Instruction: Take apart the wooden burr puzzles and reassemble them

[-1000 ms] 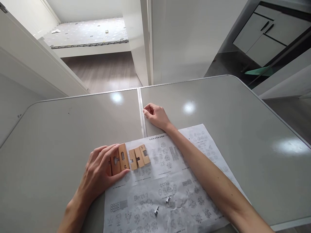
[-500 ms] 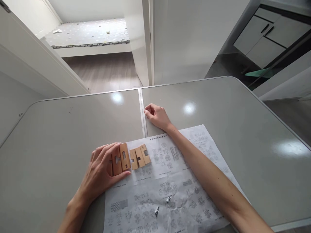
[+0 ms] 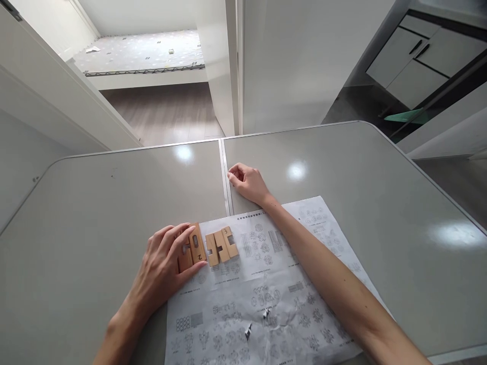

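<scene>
My left hand (image 3: pixel 163 261) lies over a row of notched wooden puzzle pieces at the left edge of a printed sheet (image 3: pixel 274 284). Its fingertips touch the top and its thumb the bottom of a darker piece (image 3: pixel 197 243) marked 2, which has a slot. Another darker piece (image 3: pixel 185 260) is partly hidden under the fingers. Just right of them, several lighter notched pieces (image 3: pixel 221 246) sit side by side on the paper, one marked 3. My right hand (image 3: pixel 249 182) rests on the table beyond the sheet, fingers curled in, with nothing visible in them.
The grey table (image 3: pixel 342 167) has a metal seam (image 3: pixel 225 177) across it. The sheet carries puzzle drawings and has small tears near its middle. Past the table are a doorway with a bed (image 3: pixel 144 56) and, at right, white cabinets (image 3: pixel 414 56).
My left hand has shifted slightly, its fingers now further over the darker pieces, covering more of them. My right hand stays where it was, and the view has moved a little.
</scene>
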A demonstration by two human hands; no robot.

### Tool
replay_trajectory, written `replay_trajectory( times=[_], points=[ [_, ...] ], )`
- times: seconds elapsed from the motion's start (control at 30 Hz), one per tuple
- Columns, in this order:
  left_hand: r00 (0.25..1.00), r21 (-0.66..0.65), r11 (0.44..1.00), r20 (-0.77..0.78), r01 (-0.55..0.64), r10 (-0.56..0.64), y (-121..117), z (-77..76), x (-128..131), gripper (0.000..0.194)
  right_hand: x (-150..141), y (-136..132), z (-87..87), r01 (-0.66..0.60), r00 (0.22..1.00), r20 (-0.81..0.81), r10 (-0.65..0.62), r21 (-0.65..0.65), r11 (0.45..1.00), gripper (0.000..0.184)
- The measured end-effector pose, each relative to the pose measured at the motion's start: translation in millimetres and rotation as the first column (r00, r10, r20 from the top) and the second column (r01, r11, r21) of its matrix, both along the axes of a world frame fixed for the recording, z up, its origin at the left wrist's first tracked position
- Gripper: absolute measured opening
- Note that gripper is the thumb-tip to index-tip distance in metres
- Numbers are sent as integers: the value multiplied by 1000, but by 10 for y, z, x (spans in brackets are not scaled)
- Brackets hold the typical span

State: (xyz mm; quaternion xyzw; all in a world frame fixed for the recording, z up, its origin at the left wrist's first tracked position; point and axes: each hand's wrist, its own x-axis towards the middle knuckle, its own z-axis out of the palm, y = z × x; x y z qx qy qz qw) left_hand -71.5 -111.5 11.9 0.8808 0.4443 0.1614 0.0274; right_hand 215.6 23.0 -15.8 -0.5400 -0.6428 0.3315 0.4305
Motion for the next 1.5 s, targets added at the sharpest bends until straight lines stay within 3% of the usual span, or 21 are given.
replay_trajectory(
  times=[0.23,0.47,0.87,1.07,1.27,1.5],
  points=[
    [1000,19,1000,0,9,-9,-5,13,-4,69,0,3,-9,1,1000,10,-1,3,1000,16],
    [999,8,1000,32,-8,8,-36,72,27,59,2,-1,2,-2,1000,15,2,8,1000,15],
    [998,-40,998,26,-49,50,-73,20,-37,79,1,2,-4,-3,1000,21,3,13,1000,15],
    [998,-32,998,13,-56,56,-105,4,-24,77,3,5,1,-4,1000,22,4,11,1000,15],
    [1000,25,1000,-11,-7,8,-148,36,60,65,1,9,-9,-8,1000,17,7,23,1000,13],
    [987,98,989,-132,108,-95,-106,37,18,72,2,12,-15,-14,1000,22,14,25,1000,14]
  ],
)
